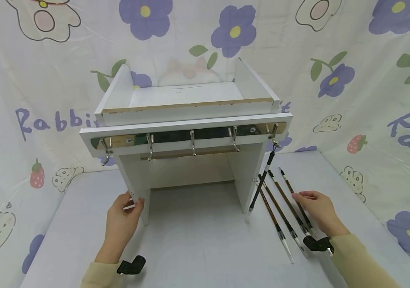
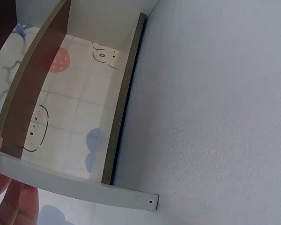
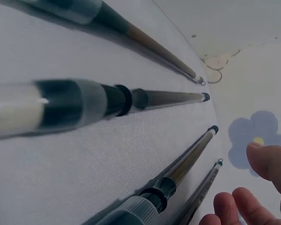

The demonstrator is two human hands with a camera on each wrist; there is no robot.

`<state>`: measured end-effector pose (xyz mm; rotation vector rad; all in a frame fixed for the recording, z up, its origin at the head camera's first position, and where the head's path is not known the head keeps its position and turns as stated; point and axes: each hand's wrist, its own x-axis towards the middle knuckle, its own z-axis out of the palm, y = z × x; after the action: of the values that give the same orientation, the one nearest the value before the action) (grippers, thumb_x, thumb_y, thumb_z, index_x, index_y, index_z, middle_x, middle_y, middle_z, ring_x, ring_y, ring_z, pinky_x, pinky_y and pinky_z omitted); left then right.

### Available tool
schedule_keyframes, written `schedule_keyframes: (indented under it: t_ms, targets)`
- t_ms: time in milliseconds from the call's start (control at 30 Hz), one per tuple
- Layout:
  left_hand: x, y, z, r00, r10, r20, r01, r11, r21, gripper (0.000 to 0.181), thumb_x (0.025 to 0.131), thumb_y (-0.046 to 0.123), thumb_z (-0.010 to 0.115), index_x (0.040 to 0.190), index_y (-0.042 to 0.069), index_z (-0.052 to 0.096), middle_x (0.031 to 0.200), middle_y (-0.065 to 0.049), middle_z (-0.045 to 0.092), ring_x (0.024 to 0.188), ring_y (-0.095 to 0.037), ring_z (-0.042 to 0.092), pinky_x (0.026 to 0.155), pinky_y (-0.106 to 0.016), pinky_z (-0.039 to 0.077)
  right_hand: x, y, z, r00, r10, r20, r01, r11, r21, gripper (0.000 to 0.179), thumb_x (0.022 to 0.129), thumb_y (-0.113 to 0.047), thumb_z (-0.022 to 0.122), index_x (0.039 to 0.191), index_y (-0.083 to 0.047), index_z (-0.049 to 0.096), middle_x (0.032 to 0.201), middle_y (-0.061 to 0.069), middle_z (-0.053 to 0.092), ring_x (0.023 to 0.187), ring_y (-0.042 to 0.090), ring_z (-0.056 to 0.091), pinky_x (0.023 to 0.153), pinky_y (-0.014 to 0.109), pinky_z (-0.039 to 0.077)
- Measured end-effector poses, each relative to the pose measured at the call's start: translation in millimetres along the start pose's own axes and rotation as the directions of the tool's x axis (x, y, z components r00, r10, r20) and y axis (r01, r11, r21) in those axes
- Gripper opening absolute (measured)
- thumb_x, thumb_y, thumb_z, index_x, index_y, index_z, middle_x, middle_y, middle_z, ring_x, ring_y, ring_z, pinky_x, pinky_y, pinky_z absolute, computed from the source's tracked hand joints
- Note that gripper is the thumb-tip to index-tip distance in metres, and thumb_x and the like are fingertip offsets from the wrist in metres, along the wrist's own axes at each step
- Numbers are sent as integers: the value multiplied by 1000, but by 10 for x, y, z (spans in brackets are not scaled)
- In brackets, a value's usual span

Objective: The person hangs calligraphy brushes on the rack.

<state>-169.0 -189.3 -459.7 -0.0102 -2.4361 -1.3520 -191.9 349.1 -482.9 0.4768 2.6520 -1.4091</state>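
Note:
A white shelf unit [image 1: 190, 122] carries a metal strip of hooks [image 1: 192, 138] along its front. My left hand [image 1: 124, 224] grips the unit's left side panel at its front edge, thumb on one side and fingers on the other. From the rightmost hook a dark calligraphy brush [image 1: 262, 182] hangs by its loop, slanting down. Several more calligraphy brushes [image 1: 285, 196] with clear caps lie side by side on the table to the right. Over the outermost brush [image 1: 288, 185] is my right hand [image 1: 318, 210]; its thumb [image 3: 271, 161] and fingers stand apart with nothing between them.
The unit's open tray top [image 1: 187, 94] has raised sides, and a low back board [image 1: 190, 172] spans between its legs. A patterned cloth [image 1: 363, 100] forms the walls behind and beside the pale table [image 1: 198, 248]. Black wrist cameras [image 1: 132, 265] sit on both wrists.

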Motion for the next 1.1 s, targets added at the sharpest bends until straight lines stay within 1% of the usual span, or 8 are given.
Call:
schedule_keyframes:
  t_ms: [133, 300, 467, 533, 600, 767, 933, 1100]
  targets:
    - [0, 4, 3, 1000, -9, 4, 9, 1000, -5, 33, 94, 20, 64, 125, 9, 63, 114, -7, 62, 99, -27, 64, 78, -37, 57, 87, 48, -29, 998, 50, 46, -51, 999, 9, 78, 89, -59, 58, 138, 1, 44, 134, 25, 47, 118, 39, 47, 97, 55, 39]
    - [-9, 10, 14, 1000, -14, 6, 14, 1000, -10, 33, 94, 20, 64, 125, 9, 63, 114, -7, 62, 98, -27, 65, 78, -37, 57, 170, 79, -54, 992, 102, 74, -109, 989, 97, 72, 90, -50, 62, 135, 4, 46, 131, 23, 49, 117, 37, 47, 100, 53, 38]
    - [-9, 12, 12, 1000, -14, 1, 14, 1000, 3, 32, 94, 20, 64, 124, 9, 63, 113, -6, 62, 98, -25, 64, 78, -37, 57, 238, 88, -44, 990, 133, 46, -138, 979, 148, 61, 90, -41, 68, 128, 5, 52, 118, 16, 54, 105, 29, 49, 89, 42, 43]
    - [-11, 15, 9, 1000, -13, -1, 13, 1000, 5, 32, 94, 20, 63, 125, 10, 62, 113, -5, 62, 98, -24, 64, 79, -36, 57, 256, 93, -27, 991, 130, 31, -133, 982, 136, 59, 89, -38, 69, 126, 5, 53, 116, 15, 54, 102, 28, 50, 85, 38, 44]
    - [-11, 16, 6, 1000, -13, -2, 13, 1000, 4, 32, 94, 20, 63, 125, 10, 62, 113, -4, 61, 99, -23, 64, 79, -36, 56, 264, 92, -12, 992, 126, 12, -127, 987, 99, 57, 89, -38, 69, 125, 5, 55, 116, 17, 55, 100, 27, 52, 83, 36, 44]
    - [-10, 8, 19, 1000, -22, 1, 22, 1000, 0, 33, 95, 23, 63, 126, 11, 62, 114, -3, 62, 100, -22, 63, 81, -35, 56, 254, 105, -7, 992, 126, -18, -126, 992, -14, 58, 88, -41, 68, 122, 5, 57, 116, 22, 57, 99, 30, 54, 83, 41, 45]
    - [-9, 1, 5, 1000, -31, 0, 31, 1000, -1, 34, 95, 24, 63, 127, 11, 62, 113, -3, 61, 101, -21, 63, 82, -34, 55, 264, 91, -10, 994, 110, -5, -110, 993, -48, 55, 88, -40, 69, 119, 4, 59, 112, 20, 58, 98, 31, 53, 84, 43, 45]
    - [-12, 25, 8, 1000, -28, 4, 28, 1000, 1, 35, 95, 22, 62, 128, 10, 61, 114, -4, 61, 102, -21, 62, 82, -30, 55, 258, 76, -21, 993, 118, -8, -119, 991, -57, 50, 88, -38, 70, 115, 3, 61, 108, 18, 59, 96, 30, 52, 82, 41, 44]
